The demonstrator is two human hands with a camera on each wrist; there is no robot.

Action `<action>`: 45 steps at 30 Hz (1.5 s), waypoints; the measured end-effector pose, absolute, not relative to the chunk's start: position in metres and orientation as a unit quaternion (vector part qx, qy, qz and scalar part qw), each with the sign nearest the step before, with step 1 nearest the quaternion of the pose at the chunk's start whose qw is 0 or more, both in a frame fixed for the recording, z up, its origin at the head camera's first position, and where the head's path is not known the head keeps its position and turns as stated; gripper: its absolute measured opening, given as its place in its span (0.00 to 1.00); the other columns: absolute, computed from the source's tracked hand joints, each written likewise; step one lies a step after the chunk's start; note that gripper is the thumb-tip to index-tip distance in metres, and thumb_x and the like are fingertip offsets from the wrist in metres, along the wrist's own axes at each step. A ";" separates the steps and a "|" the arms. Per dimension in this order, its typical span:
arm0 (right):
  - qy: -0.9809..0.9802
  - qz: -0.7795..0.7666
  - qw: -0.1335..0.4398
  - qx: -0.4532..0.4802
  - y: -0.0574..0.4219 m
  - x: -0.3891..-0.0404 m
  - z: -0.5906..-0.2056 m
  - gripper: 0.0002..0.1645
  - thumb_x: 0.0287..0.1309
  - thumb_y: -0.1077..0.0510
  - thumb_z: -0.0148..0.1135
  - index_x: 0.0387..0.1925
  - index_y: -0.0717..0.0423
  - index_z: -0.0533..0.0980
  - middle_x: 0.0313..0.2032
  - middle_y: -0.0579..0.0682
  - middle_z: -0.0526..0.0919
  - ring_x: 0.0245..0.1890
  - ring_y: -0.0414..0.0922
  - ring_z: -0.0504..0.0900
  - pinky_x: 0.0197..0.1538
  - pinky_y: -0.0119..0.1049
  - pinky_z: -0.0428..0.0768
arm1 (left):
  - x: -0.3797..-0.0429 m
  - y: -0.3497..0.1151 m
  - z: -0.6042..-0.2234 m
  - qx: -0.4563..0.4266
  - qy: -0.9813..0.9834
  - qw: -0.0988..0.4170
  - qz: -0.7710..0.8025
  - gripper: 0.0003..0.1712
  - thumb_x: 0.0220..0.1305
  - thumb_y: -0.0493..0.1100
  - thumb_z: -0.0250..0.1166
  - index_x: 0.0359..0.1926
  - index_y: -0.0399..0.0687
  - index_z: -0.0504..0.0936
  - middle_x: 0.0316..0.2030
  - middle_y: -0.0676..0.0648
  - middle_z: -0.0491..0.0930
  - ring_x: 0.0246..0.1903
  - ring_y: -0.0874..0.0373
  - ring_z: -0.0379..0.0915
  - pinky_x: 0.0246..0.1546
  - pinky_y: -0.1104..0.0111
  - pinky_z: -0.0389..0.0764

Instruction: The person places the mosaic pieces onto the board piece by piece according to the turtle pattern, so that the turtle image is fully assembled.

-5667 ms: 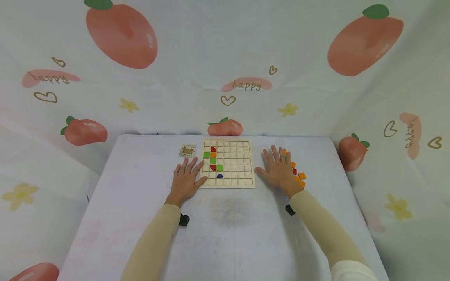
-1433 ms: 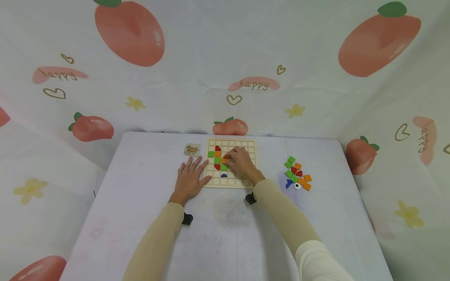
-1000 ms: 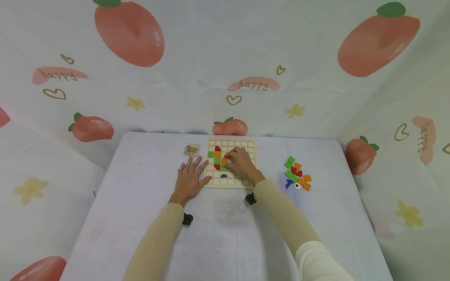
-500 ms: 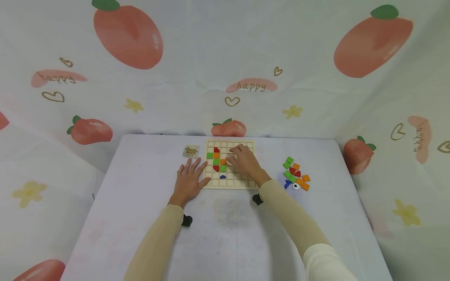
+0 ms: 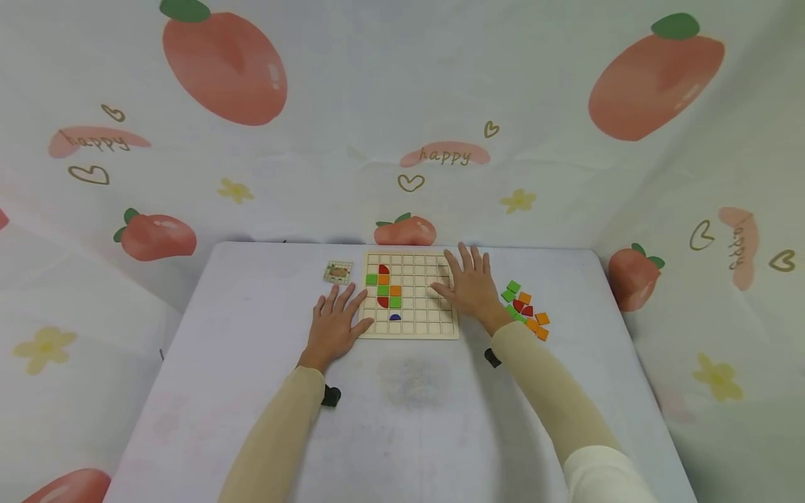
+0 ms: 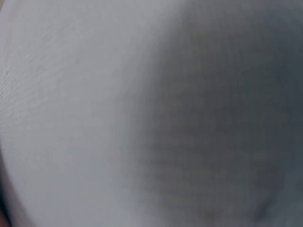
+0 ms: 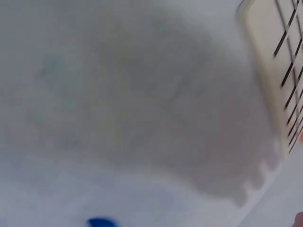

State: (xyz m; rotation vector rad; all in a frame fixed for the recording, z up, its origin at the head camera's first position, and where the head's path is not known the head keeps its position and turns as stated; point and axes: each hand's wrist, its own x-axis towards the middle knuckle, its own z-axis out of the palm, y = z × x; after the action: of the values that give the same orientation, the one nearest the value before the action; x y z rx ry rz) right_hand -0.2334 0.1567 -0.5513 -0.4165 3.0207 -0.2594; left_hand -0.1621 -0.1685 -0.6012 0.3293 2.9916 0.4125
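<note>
A pale wooden grid board (image 5: pixel 418 307) lies at the far middle of the table in the head view. Its left cells bear red quarter-round pieces (image 5: pixel 383 302), green square tiles (image 5: pixel 395 302), orange square tiles (image 5: pixel 395 290) and a blue half-round piece (image 5: pixel 395 318). Flat with spread fingers, my left hand (image 5: pixel 331 328) rests at the board's left edge. My right hand (image 5: pixel 474 290) is over the board's right edge, fingers spread and holding nothing. The board's corner (image 7: pixel 265 66) shows in the right wrist view.
Loose green, orange and red pieces (image 5: pixel 527 311) lie right of my right hand, partly hidden by its wrist. In the right wrist view a blue piece (image 7: pixel 102 222) shows at the bottom. A small printed card (image 5: pixel 338 272) lies beyond my left hand.
My right hand came from the loose pieces with an orange tile, set it in a board cell right of the green one, let go and moved back right. The left hand stayed put.
</note>
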 end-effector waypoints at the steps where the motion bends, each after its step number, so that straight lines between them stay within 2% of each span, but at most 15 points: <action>1: 0.987 -0.083 0.045 -0.130 0.161 -0.233 -0.553 0.54 0.68 0.24 0.46 0.82 0.47 0.47 0.82 0.61 0.41 0.82 0.65 0.39 0.80 0.66 0.36 | -0.162 -0.169 -0.601 0.108 0.984 0.054 0.133 0.42 0.72 0.71 0.50 0.81 0.66 0.54 0.82 0.49 0.48 0.82 0.41 0.35 0.78 0.38 0.43; 7: 0.990 -0.083 0.064 -0.097 0.187 -0.228 -0.560 0.55 0.66 0.24 0.46 0.82 0.46 0.44 0.82 0.60 0.37 0.82 0.66 0.33 0.78 0.69 0.31 | -0.163 -0.170 -0.604 0.106 0.984 0.061 0.127 0.43 0.72 0.72 0.48 0.81 0.67 0.52 0.83 0.51 0.46 0.83 0.42 0.34 0.78 0.39 0.42; 25: 0.988 -0.098 0.115 -0.038 0.253 -0.209 -0.563 0.58 0.67 0.25 0.48 0.81 0.54 0.44 0.81 0.68 0.38 0.80 0.71 0.36 0.75 0.73 0.31 | -0.162 -0.171 -0.604 0.109 0.984 0.052 0.132 0.42 0.72 0.72 0.49 0.81 0.66 0.53 0.82 0.49 0.48 0.82 0.41 0.35 0.78 0.38 0.43; 31: 0.989 -0.112 0.094 -0.027 0.268 -0.206 -0.567 0.55 0.66 0.29 0.54 0.79 0.59 0.51 0.78 0.71 0.48 0.77 0.73 0.45 0.75 0.75 0.38 | -0.163 -0.171 -0.603 0.110 0.984 0.047 0.131 0.42 0.72 0.72 0.49 0.81 0.66 0.53 0.82 0.49 0.48 0.82 0.41 0.36 0.78 0.39 0.44; 37: 0.986 -0.152 0.055 -0.042 0.274 -0.197 -0.572 0.44 0.68 0.38 0.60 0.69 0.66 0.63 0.70 0.74 0.60 0.70 0.72 0.58 0.73 0.69 0.56 | -0.164 -0.172 -0.604 0.107 0.985 0.051 0.123 0.42 0.72 0.72 0.48 0.81 0.67 0.52 0.83 0.51 0.46 0.83 0.42 0.34 0.78 0.39 0.43; 41: 0.984 -0.171 0.040 -0.043 0.277 -0.193 -0.575 0.36 0.69 0.42 0.61 0.61 0.67 0.67 0.65 0.73 0.63 0.64 0.69 0.62 0.68 0.66 0.63 | -0.163 -0.171 -0.605 0.108 0.985 0.050 0.123 0.42 0.72 0.72 0.48 0.81 0.67 0.53 0.82 0.50 0.47 0.82 0.42 0.35 0.78 0.39 0.44; 45: 0.983 -0.177 0.032 -0.041 0.281 -0.192 -0.576 0.31 0.69 0.43 0.61 0.54 0.67 0.70 0.62 0.70 0.65 0.61 0.66 0.63 0.66 0.64 0.65 | -0.164 -0.170 -0.607 0.110 0.985 0.047 0.125 0.42 0.72 0.72 0.48 0.81 0.67 0.53 0.82 0.50 0.48 0.82 0.42 0.35 0.78 0.39 0.44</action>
State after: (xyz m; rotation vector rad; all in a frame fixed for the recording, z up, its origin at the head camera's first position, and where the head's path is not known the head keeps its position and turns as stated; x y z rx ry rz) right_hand -0.1919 0.2806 -0.5763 -0.1278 3.0262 -0.5462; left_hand -0.1640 -0.1703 -0.6068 0.3353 3.0051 0.3803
